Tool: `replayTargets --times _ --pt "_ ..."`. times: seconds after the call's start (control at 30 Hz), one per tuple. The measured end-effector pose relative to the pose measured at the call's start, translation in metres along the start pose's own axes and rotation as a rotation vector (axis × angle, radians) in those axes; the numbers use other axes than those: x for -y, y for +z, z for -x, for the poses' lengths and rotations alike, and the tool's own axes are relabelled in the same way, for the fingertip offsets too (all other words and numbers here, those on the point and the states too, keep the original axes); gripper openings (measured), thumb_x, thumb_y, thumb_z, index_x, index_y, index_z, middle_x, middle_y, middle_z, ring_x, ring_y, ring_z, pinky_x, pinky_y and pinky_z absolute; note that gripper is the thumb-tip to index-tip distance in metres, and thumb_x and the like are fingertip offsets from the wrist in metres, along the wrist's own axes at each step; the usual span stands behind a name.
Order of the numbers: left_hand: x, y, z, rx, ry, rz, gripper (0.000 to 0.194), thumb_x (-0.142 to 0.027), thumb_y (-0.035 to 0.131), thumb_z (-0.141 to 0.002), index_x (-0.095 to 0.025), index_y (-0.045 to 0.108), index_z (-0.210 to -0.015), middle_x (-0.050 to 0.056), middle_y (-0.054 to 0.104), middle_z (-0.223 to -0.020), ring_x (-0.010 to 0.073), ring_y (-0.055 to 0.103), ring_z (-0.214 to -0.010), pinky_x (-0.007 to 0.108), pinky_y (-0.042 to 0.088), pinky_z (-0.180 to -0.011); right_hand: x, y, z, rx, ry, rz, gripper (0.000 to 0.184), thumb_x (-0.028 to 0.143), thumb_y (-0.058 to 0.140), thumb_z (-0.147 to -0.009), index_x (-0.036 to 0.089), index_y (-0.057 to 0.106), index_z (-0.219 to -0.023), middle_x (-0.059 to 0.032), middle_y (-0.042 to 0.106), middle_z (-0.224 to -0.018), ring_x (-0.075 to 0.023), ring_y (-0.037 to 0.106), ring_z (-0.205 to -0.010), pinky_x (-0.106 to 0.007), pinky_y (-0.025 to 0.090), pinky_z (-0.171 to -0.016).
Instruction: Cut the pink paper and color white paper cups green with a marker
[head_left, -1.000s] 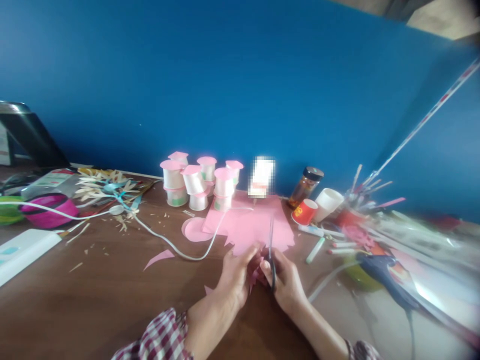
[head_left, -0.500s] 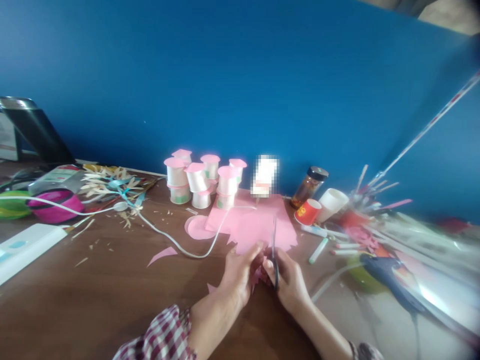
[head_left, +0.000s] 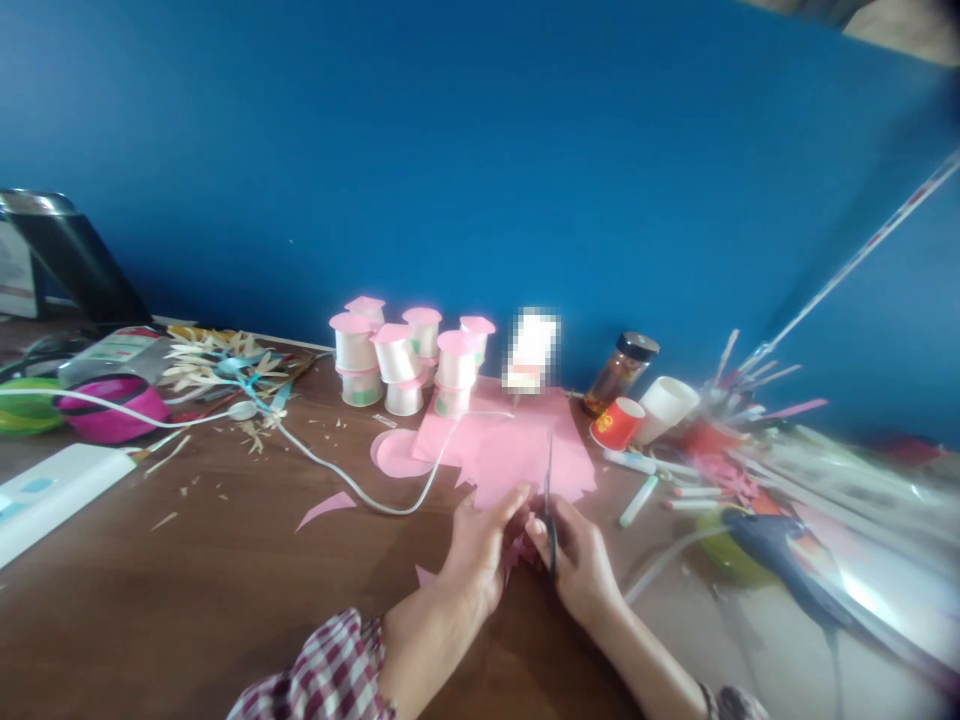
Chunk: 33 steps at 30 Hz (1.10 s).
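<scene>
My left hand [head_left: 476, 550] is closed round a small folded piece of pink paper [head_left: 516, 548], pinching it between thumb and fingers. My right hand [head_left: 581, 560] grips a pair of dark scissors [head_left: 550, 500] whose blades point up and away, right beside the pink piece. Both hands hover just above the brown table [head_left: 187, 580], at the near edge of a larger jagged pink paper sheet [head_left: 510, 445]. A pink paper circle [head_left: 396, 455] lies left of the sheet.
Several white cups with pink lids [head_left: 405, 355] stand stacked behind the sheet. A white cable [head_left: 337, 470] curves across the table. A brown jar [head_left: 621, 372], a red cup [head_left: 615, 423], markers [head_left: 639, 500] and a glue gun [head_left: 780, 550] lie right. A pink bowl [head_left: 112, 408] sits left.
The view has shifted slightly; my hands stay together on the pink piece and the scissors, with almost no movement.
</scene>
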<state>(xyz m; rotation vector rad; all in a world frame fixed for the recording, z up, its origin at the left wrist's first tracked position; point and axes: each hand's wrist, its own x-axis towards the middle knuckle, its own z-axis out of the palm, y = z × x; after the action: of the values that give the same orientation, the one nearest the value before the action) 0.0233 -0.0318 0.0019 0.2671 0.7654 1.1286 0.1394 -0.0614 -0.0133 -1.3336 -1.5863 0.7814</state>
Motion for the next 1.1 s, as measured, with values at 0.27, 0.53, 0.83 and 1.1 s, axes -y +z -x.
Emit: replayTargets --times 0.27,0.53,0.83,1.1 --pt "0.0002 0.0003 0.0003 -0.004 -0.007 0.016 0.031 -0.022 0.080 -0.059 -0.009 0.062 -0.079 0.006 0.065 -0.063 0.0145 0.060 -0.050 0.024 0.045 -0.040 -0.0022 0.0002 0.0005 0.010 0.022 0.001 0.026 0.041 0.060 -0.084 0.016 0.058 -0.093 0.0000 0.059 -0.069 -0.0132 0.053 -0.058 -0.022 0.043 -0.054" --pt "-0.0010 0.0010 0.0011 0.001 -0.001 0.012 0.032 -0.023 0.081 -0.058 -0.009 0.061 -0.079 0.005 0.064 -0.061 0.0133 0.058 -0.047 0.023 0.044 -0.038 -0.0003 -0.0007 0.0002 0.002 -0.003 0.006 0.028 0.042 0.060 -0.084 0.016 0.060 -0.096 -0.0015 0.061 -0.072 -0.0158 0.056 -0.064 -0.023 0.046 -0.059" --pt "0.0012 -0.0012 -0.0026 0.008 -0.015 0.018 0.030 -0.023 0.080 -0.060 -0.009 0.064 -0.081 0.009 0.068 -0.069 0.0173 0.064 -0.058 0.027 0.052 -0.049 0.0005 -0.0010 -0.0003 0.005 0.026 -0.008 0.024 0.037 0.062 -0.083 0.016 0.060 -0.094 0.0002 0.057 -0.069 -0.0143 0.052 -0.061 -0.022 0.044 -0.056" --pt "0.0011 -0.0018 -0.0007 0.002 -0.012 0.005 0.033 -0.023 0.080 -0.060 -0.009 0.063 -0.084 0.010 0.068 -0.073 0.0187 0.065 -0.063 0.027 0.052 -0.051 -0.0030 -0.0012 0.0018 0.026 0.032 -0.037 0.021 0.033 0.061 -0.084 0.016 0.060 -0.097 0.0011 0.056 -0.070 -0.0141 0.053 -0.063 -0.022 0.043 -0.057"
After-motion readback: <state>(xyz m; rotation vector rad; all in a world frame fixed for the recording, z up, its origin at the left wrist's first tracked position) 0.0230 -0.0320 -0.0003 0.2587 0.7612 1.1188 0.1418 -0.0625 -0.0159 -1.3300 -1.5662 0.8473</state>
